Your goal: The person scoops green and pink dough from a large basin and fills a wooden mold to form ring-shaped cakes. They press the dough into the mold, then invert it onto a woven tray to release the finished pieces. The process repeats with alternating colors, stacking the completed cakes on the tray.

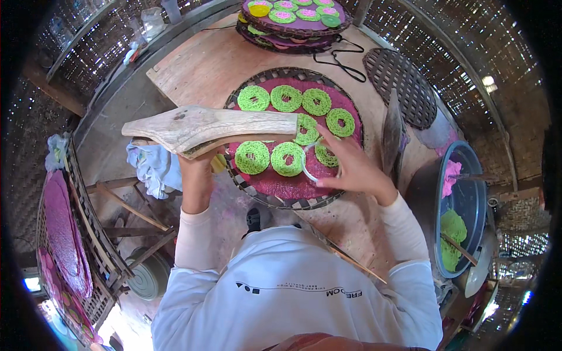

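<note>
My left hand (198, 175) is closed under a long, pale carved wooden press (216, 124), which lies level above the table and has a second wooden piece along its underside. My right hand (358, 171) curves over the near right part of a round woven tray (243, 186) lined with a dark pink sheet (293, 187). Thumb and fingers grip a thin white ring (304, 164), beside a lacy green dough ring (325, 155). Several more green rings (287, 159) lie on the sheet; the press hides part of some.
Stacked trays (293, 28) with green and pink rounds stand at the far edge. A dark lattice mat (401, 88) lies far right. Right of the table, a grey tub (448, 193) holds pink dough (451, 177) and green dough (453, 225). Pink sheets (65, 225) rest on a rack at left.
</note>
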A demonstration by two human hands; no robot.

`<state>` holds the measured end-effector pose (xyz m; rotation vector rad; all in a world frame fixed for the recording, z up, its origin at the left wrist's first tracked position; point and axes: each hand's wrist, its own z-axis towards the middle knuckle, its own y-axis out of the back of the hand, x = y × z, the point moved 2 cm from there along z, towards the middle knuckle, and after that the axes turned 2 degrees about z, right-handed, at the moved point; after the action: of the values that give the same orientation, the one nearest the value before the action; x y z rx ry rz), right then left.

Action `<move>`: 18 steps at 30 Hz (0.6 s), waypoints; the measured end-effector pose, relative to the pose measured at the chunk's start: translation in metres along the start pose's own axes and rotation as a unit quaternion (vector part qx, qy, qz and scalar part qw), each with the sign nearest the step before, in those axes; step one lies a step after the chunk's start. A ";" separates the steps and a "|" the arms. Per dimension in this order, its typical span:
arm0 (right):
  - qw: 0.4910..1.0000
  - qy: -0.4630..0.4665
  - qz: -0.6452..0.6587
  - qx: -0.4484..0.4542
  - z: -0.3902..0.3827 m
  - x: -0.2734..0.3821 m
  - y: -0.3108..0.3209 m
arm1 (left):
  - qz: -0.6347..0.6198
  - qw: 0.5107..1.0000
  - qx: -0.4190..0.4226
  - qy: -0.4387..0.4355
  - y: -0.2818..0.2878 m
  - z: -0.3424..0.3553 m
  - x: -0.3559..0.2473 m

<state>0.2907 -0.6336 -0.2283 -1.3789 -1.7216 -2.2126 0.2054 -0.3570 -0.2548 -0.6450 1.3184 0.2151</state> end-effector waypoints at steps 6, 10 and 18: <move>0.985 -0.099 -0.105 -0.091 -0.044 0.000 -0.045 | 0.011 1.000 0.023 -0.004 -0.015 0.003 0.000; 0.976 -0.120 -0.108 -0.147 -0.045 0.000 -0.065 | 0.004 0.999 0.044 0.004 -0.026 0.005 0.003; 0.954 -0.140 -0.195 -0.182 -0.040 0.001 -0.076 | 0.019 0.999 0.038 -0.015 -0.037 0.002 0.008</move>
<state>0.2273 -0.6347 -0.2863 -1.6102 -1.8795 -2.7822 0.2272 -0.3874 -0.2506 -0.5521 1.3043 0.2039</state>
